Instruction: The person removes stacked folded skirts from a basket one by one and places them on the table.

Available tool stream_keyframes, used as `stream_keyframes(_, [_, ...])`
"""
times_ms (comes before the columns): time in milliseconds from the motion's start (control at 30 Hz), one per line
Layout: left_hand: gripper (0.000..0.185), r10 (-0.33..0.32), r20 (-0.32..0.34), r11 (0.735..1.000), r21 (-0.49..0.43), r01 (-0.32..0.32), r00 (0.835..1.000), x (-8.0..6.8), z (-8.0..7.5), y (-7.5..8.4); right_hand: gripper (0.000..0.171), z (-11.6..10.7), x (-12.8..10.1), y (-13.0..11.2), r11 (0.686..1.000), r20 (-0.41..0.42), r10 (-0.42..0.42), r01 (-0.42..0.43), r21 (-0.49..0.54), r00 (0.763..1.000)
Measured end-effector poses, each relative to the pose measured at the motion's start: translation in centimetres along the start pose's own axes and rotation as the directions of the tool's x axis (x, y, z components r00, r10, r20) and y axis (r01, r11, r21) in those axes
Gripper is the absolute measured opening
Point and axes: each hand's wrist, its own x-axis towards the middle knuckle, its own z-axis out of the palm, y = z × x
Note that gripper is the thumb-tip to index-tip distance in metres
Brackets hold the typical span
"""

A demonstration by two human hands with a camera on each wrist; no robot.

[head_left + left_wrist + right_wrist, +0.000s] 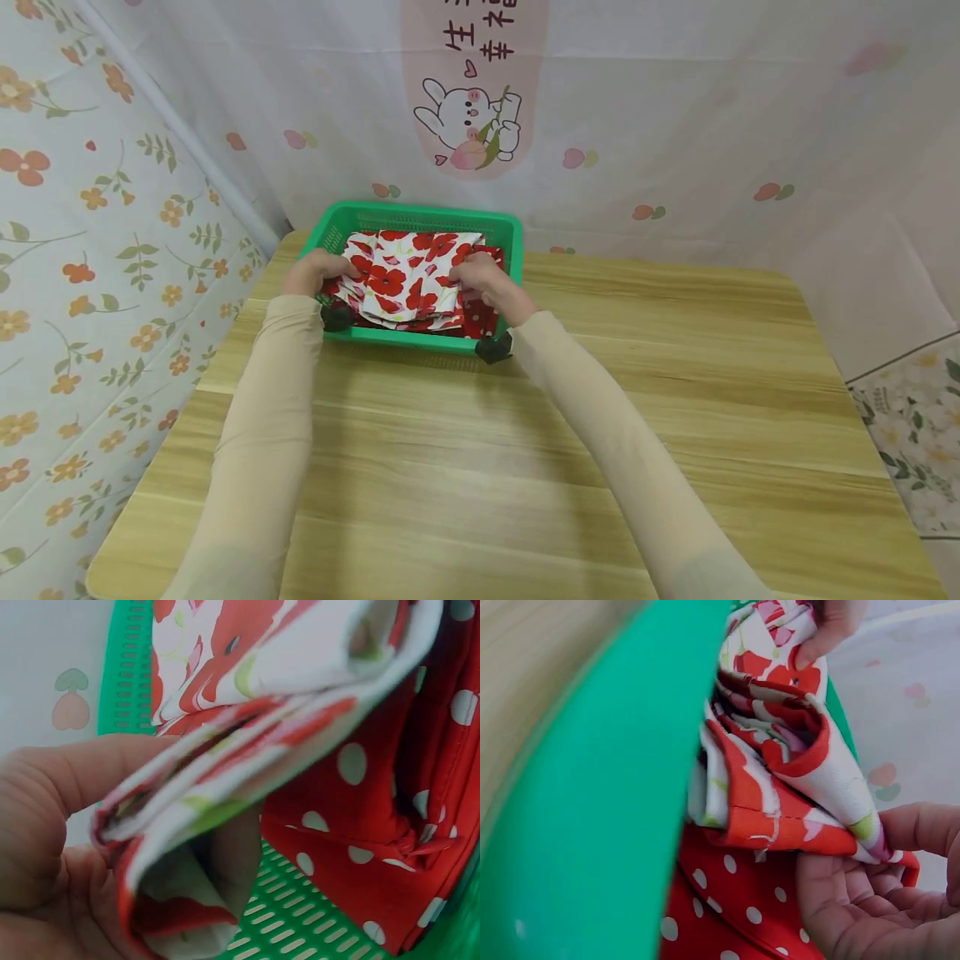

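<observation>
Both my hands grip the folded floral cloth (401, 279) in the green basket (420, 218) at the desk's (480, 467) far edge: left hand (315, 271) and right hand (483, 279) pinch opposite ends, over a red dotted cloth (480, 315). I judge I'm mid-handling; next calls for level, even movement.

A makeshift home-style recording corner: a wooden worktop (675, 400) boxed in by floral bedsheet drapes (90, 250) and a cartoon rabbit curtain (468, 117).

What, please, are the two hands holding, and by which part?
Both hold the folded poppy-print cloth over the green basket: the left hand pinches its left edge, the right hand its right edge.
</observation>
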Motion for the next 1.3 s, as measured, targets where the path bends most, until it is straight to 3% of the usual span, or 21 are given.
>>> stream_keyframes(333, [0.053, 0.077, 0.041, 0.994, -0.082, -0.074, 0.996, -1.3, -1.1, 1.6, 0.004, -2.2, -0.3, -0.8, 0.994, -0.007, -0.039, 0.039, 0.106, 0.999])
stream_keyframes(600, [0.067, 0.060, 0.104, 0.980, -0.193, -0.039, 0.993, -2.0, -1.2, 2.7, 0.007, -4.0, -1.5, -1.3, 0.984, 0.026, -0.064, 0.059, 0.169, 0.998])
stream_keyframes(733, [0.068, 0.065, 0.111, 0.969, -0.243, -0.037, 0.992, -2.4, -0.9, 3.3, 0.035, -5.0, -2.2, -1.4, 0.984, 0.053, -0.092, 0.082, 0.155, 0.994])
stream_keyframes(833, [0.064, 0.080, 0.107, 0.957, -0.286, -0.046, 0.991, -2.9, -0.5, 3.8, 0.045, -5.8, -2.7, -1.4, 0.985, 0.057, -0.115, 0.106, 0.139, 0.992])
stream_keyframes(1300, [0.045, 0.175, 0.096, 0.938, -0.318, -0.137, 0.980, -5.3, 1.9, 6.1, 0.048, -9.8, -5.5, -0.9, 0.974, 0.029, -0.187, 0.182, 0.135, 0.982])
